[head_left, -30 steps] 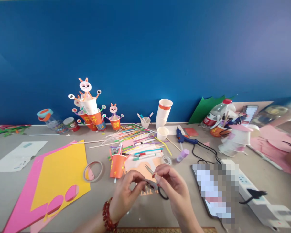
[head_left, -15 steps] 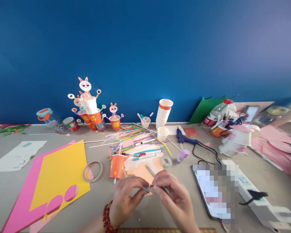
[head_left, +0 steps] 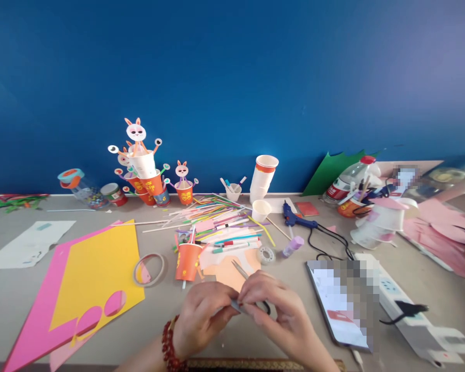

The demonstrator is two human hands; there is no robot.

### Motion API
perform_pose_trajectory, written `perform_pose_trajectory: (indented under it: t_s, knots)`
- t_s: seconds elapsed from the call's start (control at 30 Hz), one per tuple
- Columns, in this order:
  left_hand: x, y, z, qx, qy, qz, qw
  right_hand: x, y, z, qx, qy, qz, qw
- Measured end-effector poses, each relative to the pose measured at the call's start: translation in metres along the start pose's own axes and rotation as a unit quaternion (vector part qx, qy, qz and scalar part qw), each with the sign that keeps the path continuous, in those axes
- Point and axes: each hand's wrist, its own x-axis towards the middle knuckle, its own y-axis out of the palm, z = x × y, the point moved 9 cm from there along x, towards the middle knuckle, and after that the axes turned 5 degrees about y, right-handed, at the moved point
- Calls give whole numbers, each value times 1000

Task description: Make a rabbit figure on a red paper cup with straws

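Both hands meet fingertip to fingertip over the front of the table. My left hand, with a red bead bracelet at its wrist, pinches a small thin greyish piece whose kind I cannot make out. My right hand grips the same piece between thumb and fingers. Scissors show behind the right hand, blades toward the far left; whether that hand touches them is hidden. Beyond the hands lie peach paper and an orange paper cup with straws through it.
On the left are yellow card and a tape roll. Straws and markers spread across the middle. To the right are a glue stick, a glue gun with its cord, a phone and a power strip.
My fingers have shifted slightly around the small greyish piece, and the right fingertips have come closer over it. The view has moved a little; the table things stay put.
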Motion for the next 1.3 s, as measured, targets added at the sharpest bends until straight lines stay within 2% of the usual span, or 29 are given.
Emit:
perform_pose_trajectory:
  t_s: [0.23, 0.63, 1.03, 1.3]
  knots:
    - [6, -2, -5, 7, 15, 3, 1000, 7, 3, 4, -26, 0, 82, 996]
    - [-1, 3, 4, -8, -17, 19, 1000, 9, 5, -6, -20, -2, 152, 988]
    - [4, -1, 0, 22, -14, -4, 1000, 12, 4, -7, -9, -13, 168, 986]
    - [2, -1, 1, 23, -17, 1, 1000, 12, 1, -12, -9, 2, 154, 988]
